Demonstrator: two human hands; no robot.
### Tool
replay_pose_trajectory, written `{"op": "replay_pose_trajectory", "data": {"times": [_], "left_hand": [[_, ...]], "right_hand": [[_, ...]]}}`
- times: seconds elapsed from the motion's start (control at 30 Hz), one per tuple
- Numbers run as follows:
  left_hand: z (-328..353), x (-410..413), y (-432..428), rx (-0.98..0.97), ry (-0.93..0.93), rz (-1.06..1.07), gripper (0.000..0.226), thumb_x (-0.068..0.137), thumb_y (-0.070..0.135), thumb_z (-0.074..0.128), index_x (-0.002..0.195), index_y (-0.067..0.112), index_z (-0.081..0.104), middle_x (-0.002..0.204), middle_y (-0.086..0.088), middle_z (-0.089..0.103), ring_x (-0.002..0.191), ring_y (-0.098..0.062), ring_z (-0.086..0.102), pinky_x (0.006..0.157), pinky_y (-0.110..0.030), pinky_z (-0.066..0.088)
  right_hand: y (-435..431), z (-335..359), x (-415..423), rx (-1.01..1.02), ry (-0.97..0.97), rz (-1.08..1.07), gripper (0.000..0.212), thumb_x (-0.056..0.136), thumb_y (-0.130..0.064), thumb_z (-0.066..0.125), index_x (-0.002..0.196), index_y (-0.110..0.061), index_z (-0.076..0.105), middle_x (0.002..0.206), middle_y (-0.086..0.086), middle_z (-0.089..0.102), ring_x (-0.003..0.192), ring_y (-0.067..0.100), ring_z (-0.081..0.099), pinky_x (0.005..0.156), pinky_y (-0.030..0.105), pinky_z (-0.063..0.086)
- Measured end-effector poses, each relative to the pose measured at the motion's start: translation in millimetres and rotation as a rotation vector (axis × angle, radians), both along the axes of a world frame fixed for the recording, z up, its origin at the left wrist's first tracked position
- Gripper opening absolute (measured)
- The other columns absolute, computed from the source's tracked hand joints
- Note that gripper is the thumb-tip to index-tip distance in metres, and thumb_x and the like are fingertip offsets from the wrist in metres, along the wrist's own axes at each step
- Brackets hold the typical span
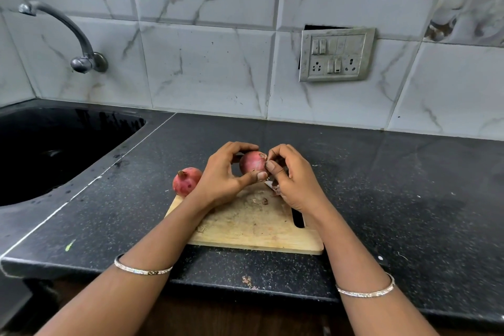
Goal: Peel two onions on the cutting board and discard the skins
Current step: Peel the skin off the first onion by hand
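The left hand cups the first onion from the side, fingers curled over its far face and thumb pressed beneath, holding it just above the far part of the cutting board; the right hand is drawn in small, thumb and forefinger pinching the loose skin at the onion's upper end. The second onion sits at the board's far-left corner, partly behind the left wrist, its dry pink coat whole as far as can be seen; the board lies near the front edge of the counter, right of the sink. A few small scraps lie on the board below the hands; something pale pokes out under the right hand, and I cannot tell whether it is a blade or a strip of peel.

This looks like the early peeling of the first onion; most of its coat appears to be on. The next move probably calls for a firm hold from the left hand while the right draws the skin down along the curve; dry skin may tear short, so the onion would need turning. No place for the discarded skins is in view.
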State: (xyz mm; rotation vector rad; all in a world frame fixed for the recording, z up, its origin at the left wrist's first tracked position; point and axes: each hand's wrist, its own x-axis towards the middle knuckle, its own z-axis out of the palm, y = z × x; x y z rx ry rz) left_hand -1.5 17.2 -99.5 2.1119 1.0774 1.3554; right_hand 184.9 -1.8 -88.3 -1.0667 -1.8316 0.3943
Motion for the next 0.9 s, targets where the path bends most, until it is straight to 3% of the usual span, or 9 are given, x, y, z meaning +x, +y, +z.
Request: {"op": "replay_pose_trajectory", "data": {"times": [0.07,0.2,0.3,0.4,0.53,0.67,0.8,0.9], "left_hand": [[0.2,0.1,-0.3,-0.052,-0.048,-0.023,0.062,0.072,0.046,0.083,0.126,0.022,0.065,0.126,0.008,0.065,0.114,-0.004,0.062,0.097,-0.013,0.047],[-0.1,-0.6,-0.1,-0.146,-0.177,-0.087,0.057,0.078,0.035,0.081,0.129,0.017,0.063,0.126,0.003,0.067,0.113,-0.007,0.066,0.099,-0.024,0.052],[-3.1,-1.2,1.9,-0.208,-0.216,-0.114,0.056,0.08,0.033,0.081,0.131,0.019,0.062,0.128,0.002,0.067,0.117,-0.014,0.066,0.104,-0.041,0.053],[-4.9,-2.2,3.0,-0.244,-0.251,-0.125,0.06,0.077,0.04,0.082,0.131,0.024,0.062,0.13,0.002,0.066,0.12,-0.019,0.065,0.104,-0.052,0.052],[-4.0,-1.7,2.2,-0.254,-0.253,-0.134,0.059,0.078,0.037,0.082,0.132,0.024,0.062,0.131,0.002,0.066,0.12,-0.019,0.065,0.104,-0.052,0.052],[-3.4,-1.4,0.8,-0.238,-0.285,-0.115,0.059,0.077,0.037,0.082,0.131,0.021,0.063,0.131,0.001,0.064,0.119,-0.018,0.065,0.103,-0.052,0.053],[-3.3,-2.1,0.5,-0.206,-0.305,-0.096,0.059,0.075,0.039,0.085,0.128,0.023,0.064,0.131,-0.002,0.064,0.121,-0.02,0.064,0.103,-0.053,0.052],[-3.0,-1.9,0.5,-0.201,-0.293,-0.093,0.059,0.074,0.038,0.087,0.127,0.024,0.064,0.13,0.0,0.064,0.119,-0.018,0.065,0.103,-0.051,0.053]], "right_hand": [[2.6,-0.9,2.5,-0.014,0.031,-0.004,0.015,0.098,-0.008,0.06,0.094,-0.023,0.057,0.097,-0.004,0.058,0.091,0.01,0.057,0.081,0.028,0.045],[4.3,-0.8,4.7,-0.122,0.224,0.036,0.007,0.098,-0.021,0.058,0.096,-0.029,0.059,0.101,0.005,0.065,0.098,0.031,0.067,0.086,0.052,0.059],[2.3,0.9,5.4,-0.147,0.304,0.025,0.012,0.102,-0.009,0.057,0.096,-0.02,0.06,0.097,0.019,0.067,0.09,0.037,0.07,0.078,0.047,0.063],[1.6,2.3,6.1,-0.132,0.324,-0.016,0.014,0.102,-0.003,0.055,0.095,-0.015,0.059,0.092,0.02,0.067,0.08,0.029,0.071,0.076,0.047,0.063],[2.1,3.4,7.0,-0.123,0.33,-0.072,0.014,0.1,-0.001,0.057,0.094,-0.013,0.059,0.088,0.013,0.069,0.078,0.025,0.07,0.075,0.048,0.062],[-1.8,8.1,6.7,-0.089,0.234,-0.088,0.019,0.087,-0.003,0.069,0.093,-0.02,0.067,0.089,-0.005,0.071,0.086,0.013,0.067,0.081,0.042,0.06],[-8.4,10.3,3.2,-0.112,0.253,-0.036,0.015,0.085,-0.03,0.081,0.093,-0.023,0.072,0.09,-0.006,0.074,0.087,0.008,0.068,0.078,0.028,0.058],[-7.1,9.7,2.3,-0.061,0.236,-0.073,0.009,0.085,-0.028,0.082,0.089,-0.023,0.076,0.085,-0.009,0.075,0.084,0.008,0.069,0.075,0.025,0.054]]}}
